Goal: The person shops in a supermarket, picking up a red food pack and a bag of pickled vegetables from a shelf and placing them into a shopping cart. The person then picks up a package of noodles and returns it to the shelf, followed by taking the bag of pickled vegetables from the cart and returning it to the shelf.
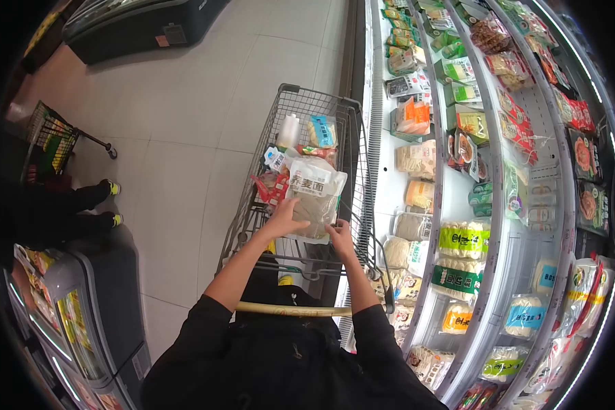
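A clear and white pack of buckwheat noodles [316, 195] is held up over the shopping cart [280, 109]. My left hand [285, 219] grips its lower left edge, with the thumb across the front. At the lower right corner, my right hand [340, 238] pinches the pack, and some fingers are hidden behind it. Beneath and beyond the pack, the basket carries a white bottle [289, 130], a blue-labelled noodle pack [322, 131] and a red package [270, 188]. The pack covers part of these goods.
A lit refrigerated shelf [430, 205] full of packaged noodles runs along the right, close to the cart. The cart's handle [294, 310] crosses before my body. Another person [61, 205] stands left near a second cart [51, 140]. Freezers [137, 31] stand at upper and lower left.
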`<act>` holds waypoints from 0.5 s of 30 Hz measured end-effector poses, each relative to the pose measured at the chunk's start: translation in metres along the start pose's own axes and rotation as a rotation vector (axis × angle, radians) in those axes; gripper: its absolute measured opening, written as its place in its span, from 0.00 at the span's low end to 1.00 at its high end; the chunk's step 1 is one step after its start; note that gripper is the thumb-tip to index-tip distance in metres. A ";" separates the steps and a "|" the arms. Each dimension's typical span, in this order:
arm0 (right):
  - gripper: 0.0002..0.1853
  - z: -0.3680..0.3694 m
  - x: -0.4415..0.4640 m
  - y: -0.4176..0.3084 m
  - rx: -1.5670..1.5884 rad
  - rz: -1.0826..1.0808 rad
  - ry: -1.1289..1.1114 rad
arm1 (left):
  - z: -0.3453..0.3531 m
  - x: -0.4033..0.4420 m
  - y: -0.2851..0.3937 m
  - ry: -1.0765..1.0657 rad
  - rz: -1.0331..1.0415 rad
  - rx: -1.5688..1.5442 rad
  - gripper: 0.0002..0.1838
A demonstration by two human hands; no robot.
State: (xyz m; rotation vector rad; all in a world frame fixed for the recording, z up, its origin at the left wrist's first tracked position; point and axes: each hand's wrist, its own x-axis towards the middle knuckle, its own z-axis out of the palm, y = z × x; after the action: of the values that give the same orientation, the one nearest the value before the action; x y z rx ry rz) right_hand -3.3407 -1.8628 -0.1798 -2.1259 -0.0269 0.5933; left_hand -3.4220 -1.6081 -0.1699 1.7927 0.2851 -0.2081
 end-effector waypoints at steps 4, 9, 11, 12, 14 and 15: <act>0.45 0.006 -0.002 -0.021 -0.212 0.025 -0.123 | 0.015 0.033 -0.039 0.080 -0.159 0.154 0.65; 0.46 -0.001 0.010 -0.020 -0.127 0.087 -0.216 | 0.009 0.039 -0.053 -0.016 -0.229 -0.129 0.68; 0.48 -0.002 0.017 -0.018 -0.074 0.131 -0.258 | 0.018 0.044 -0.074 -0.031 -0.274 -0.197 0.64; 0.49 -0.003 0.018 -0.025 -0.021 0.174 -0.300 | 0.017 0.047 -0.075 -0.043 -0.319 -0.265 0.60; 0.50 -0.010 0.017 -0.046 0.017 0.239 -0.318 | 0.005 0.043 -0.055 -0.070 -0.335 -0.341 0.55; 0.52 -0.011 0.016 -0.054 0.041 0.311 -0.331 | 0.003 0.042 -0.052 -0.103 -0.350 -0.432 0.50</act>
State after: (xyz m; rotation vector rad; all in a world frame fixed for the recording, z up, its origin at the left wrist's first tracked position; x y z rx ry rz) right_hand -3.3110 -1.8354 -0.1388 -1.9852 0.1326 1.1148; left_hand -3.3974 -1.5956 -0.2309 1.2928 0.5280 -0.4492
